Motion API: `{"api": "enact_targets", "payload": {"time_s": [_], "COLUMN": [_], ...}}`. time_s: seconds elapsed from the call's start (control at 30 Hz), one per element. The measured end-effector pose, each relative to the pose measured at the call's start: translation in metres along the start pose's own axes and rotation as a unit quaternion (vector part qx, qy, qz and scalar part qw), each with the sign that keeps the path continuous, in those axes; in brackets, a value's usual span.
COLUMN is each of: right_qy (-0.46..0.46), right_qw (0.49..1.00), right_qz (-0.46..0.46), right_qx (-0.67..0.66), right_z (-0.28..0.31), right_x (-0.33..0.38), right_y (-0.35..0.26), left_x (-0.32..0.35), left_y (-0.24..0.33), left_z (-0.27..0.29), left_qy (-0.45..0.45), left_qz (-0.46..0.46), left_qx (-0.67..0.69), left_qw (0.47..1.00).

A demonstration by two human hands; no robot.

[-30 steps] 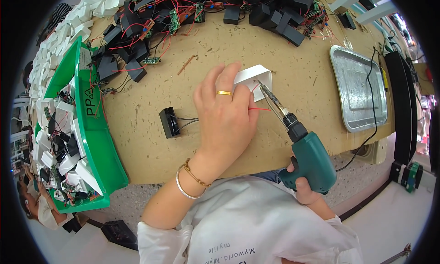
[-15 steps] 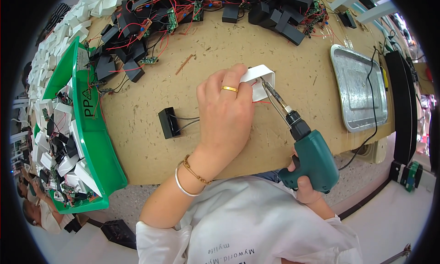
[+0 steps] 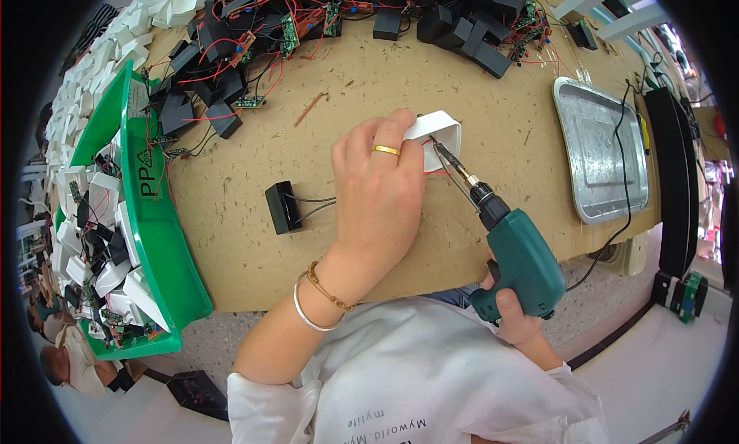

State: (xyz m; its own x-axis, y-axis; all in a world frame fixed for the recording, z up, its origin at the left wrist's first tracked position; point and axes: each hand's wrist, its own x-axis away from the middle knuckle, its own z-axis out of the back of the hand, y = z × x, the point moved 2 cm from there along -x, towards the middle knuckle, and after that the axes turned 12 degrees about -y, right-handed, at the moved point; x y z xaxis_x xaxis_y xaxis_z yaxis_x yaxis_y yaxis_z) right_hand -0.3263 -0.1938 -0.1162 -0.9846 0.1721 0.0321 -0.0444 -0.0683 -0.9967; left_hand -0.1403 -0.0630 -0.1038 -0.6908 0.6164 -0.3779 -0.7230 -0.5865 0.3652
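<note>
My left hand [image 3: 379, 186] is closed on a white plastic housing [image 3: 440, 124], keeping it on the cardboard-covered table. In my right hand [image 3: 514, 313] is a dark green soldering gun [image 3: 527, 263], gripped by its handle. The gun's thin metal tip reaches into the open side of the housing; what it touches inside is too small to make out. A red wire [image 3: 437, 173] shows below the housing. Left of my left hand lies a black box [image 3: 284, 207], its two dark leads running under that hand.
A green bin [image 3: 165, 251] of white housings and circuit boards stands at the left. Black boxes with wired boards [image 3: 289, 34] are heaped at the far edge. At the right lies a metal tray [image 3: 604, 151] crossed by a black cable [image 3: 622, 144]. A person [image 3: 77, 359] sits at the far left.
The soldering gun has shifted slightly left, its tip now deeper in the housing. My left hand and the housing stay nearly still.
</note>
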Motion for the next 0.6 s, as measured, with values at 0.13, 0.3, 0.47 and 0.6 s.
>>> {"api": "enact_targets", "payload": {"time_s": [0.13,0.3,0.47,0.6], "right_qy": [0.006,-0.006,-0.034,-0.020], "right_qw": [1.000,0.999,0.998,0.999], "right_qz": [-0.007,-0.039,-0.047,-0.028], "right_qx": [-0.007,0.007,0.021,0.002], "right_z": [-0.0005,0.0030,0.0032,0.0020], "right_x": [-0.0015,0.0021,0.0018,0.0005], "right_y": [-0.0006,0.0018,0.0031,0.0034], "left_x": [0.0006,0.0002,0.0010,0.0007], "left_y": [-0.0007,-0.0004,-0.0006,-0.0008], "left_z": [0.0002,-0.0003,-0.0003,-0.0007], "left_qy": [0.001,-0.010,-0.008,-0.011], "left_qz": [0.001,-0.015,-0.012,-0.011], "left_qx": [0.000,0.009,0.008,0.012], "left_qw": [1.000,1.000,1.000,1.000]}}
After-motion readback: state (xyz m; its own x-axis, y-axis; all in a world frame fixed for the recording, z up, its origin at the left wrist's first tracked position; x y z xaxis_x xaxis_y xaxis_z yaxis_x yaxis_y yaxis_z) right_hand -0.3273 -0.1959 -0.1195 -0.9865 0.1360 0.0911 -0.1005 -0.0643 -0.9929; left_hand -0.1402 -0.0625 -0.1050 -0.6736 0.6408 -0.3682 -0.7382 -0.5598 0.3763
